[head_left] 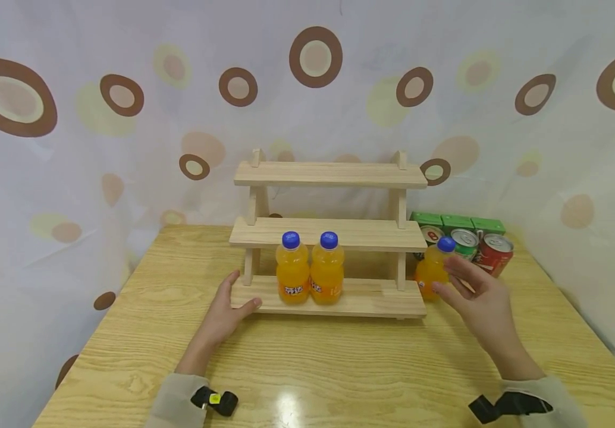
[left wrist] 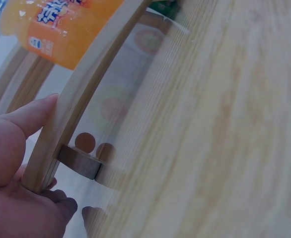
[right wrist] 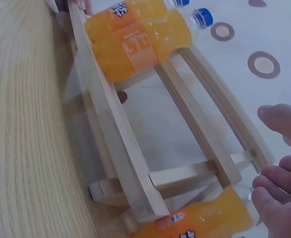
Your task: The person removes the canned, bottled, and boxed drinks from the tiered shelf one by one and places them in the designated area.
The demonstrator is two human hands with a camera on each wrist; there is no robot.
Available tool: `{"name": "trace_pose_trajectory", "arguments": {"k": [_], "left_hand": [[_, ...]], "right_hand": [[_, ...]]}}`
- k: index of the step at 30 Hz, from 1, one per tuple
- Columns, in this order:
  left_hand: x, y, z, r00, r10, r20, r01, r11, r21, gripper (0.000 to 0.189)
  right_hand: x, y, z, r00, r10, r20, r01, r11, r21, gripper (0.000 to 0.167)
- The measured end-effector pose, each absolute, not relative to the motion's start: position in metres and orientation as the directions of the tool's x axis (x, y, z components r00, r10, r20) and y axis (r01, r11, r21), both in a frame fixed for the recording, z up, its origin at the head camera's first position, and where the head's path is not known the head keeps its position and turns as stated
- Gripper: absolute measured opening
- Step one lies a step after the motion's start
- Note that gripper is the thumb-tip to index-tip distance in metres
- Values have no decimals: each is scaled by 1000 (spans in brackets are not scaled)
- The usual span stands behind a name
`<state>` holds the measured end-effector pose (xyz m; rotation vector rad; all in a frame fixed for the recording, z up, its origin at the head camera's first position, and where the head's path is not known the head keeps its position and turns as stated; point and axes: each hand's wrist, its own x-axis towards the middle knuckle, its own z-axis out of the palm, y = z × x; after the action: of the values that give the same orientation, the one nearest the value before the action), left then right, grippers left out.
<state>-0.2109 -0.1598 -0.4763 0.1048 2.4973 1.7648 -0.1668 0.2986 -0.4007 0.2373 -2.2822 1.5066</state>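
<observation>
A three-tier wooden shelf [head_left: 330,238] stands at the middle of the table. Two orange drink bottles [head_left: 310,267] with blue caps stand side by side on its bottom board. A third orange bottle [head_left: 429,270] stands on the table just right of the shelf. My right hand [head_left: 443,275] is spread beside it, thumb in front and fingers by the cap, without a clear grip. In the right wrist view, that hand [right wrist: 279,173] hovers just off this bottle [right wrist: 200,218]. My left hand [head_left: 243,290] holds the shelf's bottom-left corner. Its thumb [left wrist: 21,119] lies on the board [left wrist: 81,89].
Behind the third bottle lie a green can [head_left: 465,241] and a red can [head_left: 495,252], with green cartons [head_left: 457,223] behind them. The wooden table [head_left: 339,368] stretches toward me. A spotted curtain [head_left: 125,148] closes off the back and sides.
</observation>
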Motion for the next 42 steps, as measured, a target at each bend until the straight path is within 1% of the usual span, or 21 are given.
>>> {"name": "trace_pose_trajectory", "arguments": {"k": [5,10,15,19,25,30,39,42], "left_hand": [[-211,-160,-476,-994,106,-24,13,332,943,93],[-212,-160,-476,-994,106,-22,14,330,944,94],[-213,-160,-477,-994,111,-18,19,325,945,95],[-214,-160,-477,-994,110,-13,23,320,947,95],[-214,-159,-477,-994,110,-7,29,326,945,94],[-214,-158,-478,-994,110,-9,28,329,944,94],[-214,-160,-478,-995,101,-17,17,329,944,94],[-212,-160,-478,-995,100,-22,11,323,946,94]], "right_hand": [[-168,288,-402,-909,29,416,-376,374,-848,56],[-170,278,-402,-919,8,394,-368,335,-867,56],[-172,267,-400,-926,-9,377,-357,341,-869,57],[-173,256,-396,-920,-29,392,-378,339,-862,57],[-179,242,-395,-911,-70,407,-409,290,-865,56],[-186,229,-395,-915,-94,392,-402,295,-867,57],[-206,198,-398,-934,-170,314,-351,276,-895,65],[-212,186,-401,-933,-190,304,-347,261,-901,67]]}}
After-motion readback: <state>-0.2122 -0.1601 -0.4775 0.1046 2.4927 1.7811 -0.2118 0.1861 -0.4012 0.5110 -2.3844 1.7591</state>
